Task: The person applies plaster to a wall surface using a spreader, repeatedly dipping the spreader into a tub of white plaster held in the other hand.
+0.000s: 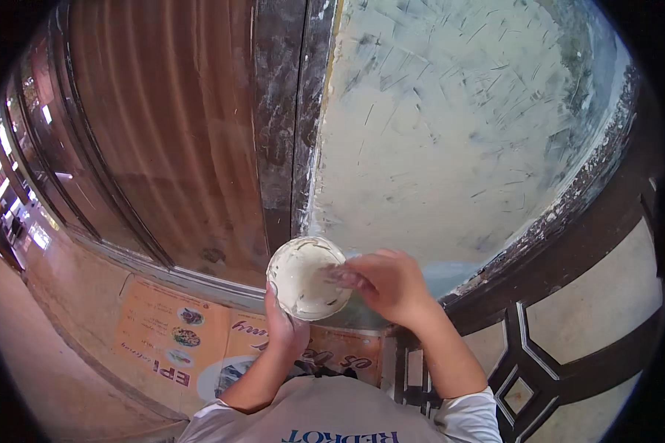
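Note:
A round white tub (276, 275) of creamy white paste sits in my left hand (288, 325), whose fingers and thumb wrap round its lower left side. Paste is smeared up the inside wall. My right hand (384, 284) comes over the tub's right rim, with the fingers bent together and their tips above the paste. Those fingertips look coated and a little blurred, so whatever they pinch, if anything, cannot be made out. Beyond the tub stands a glass panel (421, 162) covered in pale, streaky coating, with bare, darker patches toward its upper right edge.
Left of the coated panel runs a dark, paint-spotted frame post (281, 111), then a pane with brown curtain (162, 125) behind it. An orange printed banner (151, 325) lies low at the left. Dark woodwork with pale diamond panels (521, 395) stands at the right.

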